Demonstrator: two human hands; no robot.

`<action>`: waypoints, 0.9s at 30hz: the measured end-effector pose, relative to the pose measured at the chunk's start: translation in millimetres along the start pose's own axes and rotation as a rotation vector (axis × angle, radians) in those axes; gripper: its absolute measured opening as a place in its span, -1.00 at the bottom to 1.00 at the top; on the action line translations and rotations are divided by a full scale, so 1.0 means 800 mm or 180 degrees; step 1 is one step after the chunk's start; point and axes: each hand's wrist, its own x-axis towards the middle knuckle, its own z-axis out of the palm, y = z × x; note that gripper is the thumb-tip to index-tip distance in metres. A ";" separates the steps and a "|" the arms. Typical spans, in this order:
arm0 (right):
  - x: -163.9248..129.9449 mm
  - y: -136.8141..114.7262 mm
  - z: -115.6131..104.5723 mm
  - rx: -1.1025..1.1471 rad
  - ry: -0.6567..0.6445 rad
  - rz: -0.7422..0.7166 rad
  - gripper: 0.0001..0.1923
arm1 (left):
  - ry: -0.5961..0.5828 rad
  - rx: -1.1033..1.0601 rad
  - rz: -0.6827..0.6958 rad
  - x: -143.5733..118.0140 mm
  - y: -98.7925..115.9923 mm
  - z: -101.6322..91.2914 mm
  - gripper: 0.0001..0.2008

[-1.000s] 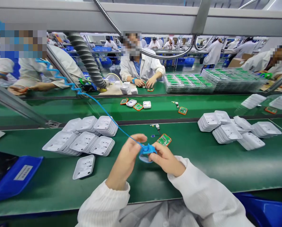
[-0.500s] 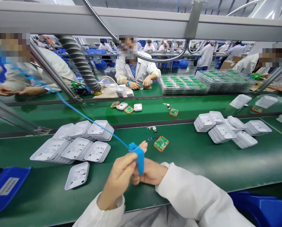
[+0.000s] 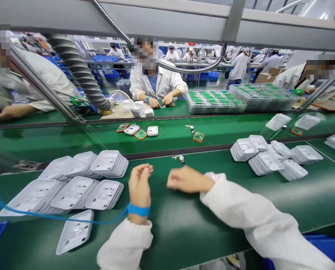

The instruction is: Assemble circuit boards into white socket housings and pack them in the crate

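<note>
Already wearing blue strap (image 3: 139, 210) around wrist of half-open, seemingly empty left hand (image 3: 140, 183); holding right hand (image 3: 188, 180) beside white plug (image 3: 181, 159) on bench (image 3: 184, 228), can't tell its grip. See loose white tray (image 3: 75, 231) unfilled.

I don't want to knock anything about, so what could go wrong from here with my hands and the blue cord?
The blue cord runs from your left wrist band across the lone white tray; moving your left hand might drag that tray. A snag could also shift the stacked white trays nearby. Your right hand, blurred, is close to the white connector and might brush it aside.
</note>
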 end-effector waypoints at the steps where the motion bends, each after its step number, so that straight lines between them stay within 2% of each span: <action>1: 0.016 0.021 -0.033 -0.0511 0.0610 0.0228 -0.84 | -0.0120 0.0394 0.0260 -0.005 -0.008 0.008 -0.77; 2: 0.032 0.044 -0.064 -0.0945 0.1044 0.0584 -0.84 | -0.0455 0.0816 0.0603 -0.014 -0.016 0.019 -0.78; 3: 0.047 0.068 -0.089 -0.1338 0.1366 0.1037 -0.80 | -0.0969 0.1200 0.0986 -0.026 -0.024 0.033 -0.78; 5: 0.073 0.114 -0.124 -0.1546 0.1610 0.1496 -0.66 | -0.2014 0.1829 0.1770 -0.053 -0.039 0.061 -0.70; 7: 0.091 0.152 -0.137 -0.1580 0.1651 0.1826 -0.56 | -0.2564 0.2405 0.2221 -0.071 -0.054 0.085 -0.60; 9: 0.103 0.176 -0.136 -0.1576 0.1616 0.2020 -0.50 | -0.2757 0.2817 0.2414 -0.075 -0.066 0.096 -0.61; 12: 0.115 0.195 -0.131 -0.1530 0.1556 0.2157 -0.40 | -0.2780 0.3103 0.2480 -0.062 -0.075 0.088 -0.69; 15: 0.122 0.203 -0.137 -0.1334 0.1438 0.2308 -0.17 | -0.2594 0.3266 0.2370 -0.041 -0.074 0.062 -0.72; 16: 0.123 0.204 -0.142 -0.1234 0.1361 0.2325 -0.15 | -0.2507 0.3315 0.2330 -0.034 -0.072 0.051 -0.72; 18: 0.122 0.203 -0.151 -0.0999 0.1170 0.2249 -0.26 | -0.2322 0.3439 0.2255 -0.022 -0.070 0.030 -0.73; 21: 0.108 0.190 -0.154 -0.0582 0.0914 0.1916 -0.54 | -0.2021 0.3698 0.2115 -0.005 -0.071 0.003 -0.75; 24: 0.068 0.165 -0.127 -0.0182 0.0716 0.1522 -0.65 | -0.1784 0.3891 0.1968 0.007 -0.075 -0.013 -0.77; 27: 0.002 0.135 -0.073 0.0136 0.0403 0.1226 -0.65 | -0.1703 0.3959 0.1903 0.014 -0.080 -0.018 -0.77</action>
